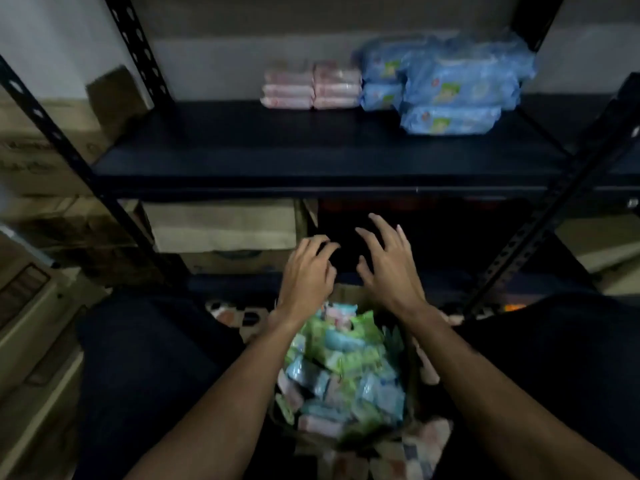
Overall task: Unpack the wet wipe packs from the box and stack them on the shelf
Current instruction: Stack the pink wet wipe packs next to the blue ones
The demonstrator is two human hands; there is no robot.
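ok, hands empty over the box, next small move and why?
Probably drop the left hand and right hand into the box to grip a pack: both hover open and empty, loose packs fill it, and the shelf has bare space beside the pink stacks.

Shelf board [242, 157]: dark, matt, smooth
Uprights [138, 46]: black painted metal, punched with holes
Blue packs [457, 88]: glossy plastic film, crinkled
Pink packs [311, 86]: soft plastic film, slight sheen
Box [349, 291]: brown cardboard, matt
Packs in box [343, 368]: shiny printed plastic wrap, creased
Cartons [221, 223]: plain brown cardboard, dull
Trousers [145, 358]: dark matt cloth
Wall [52, 36]: pale, matt, smooth
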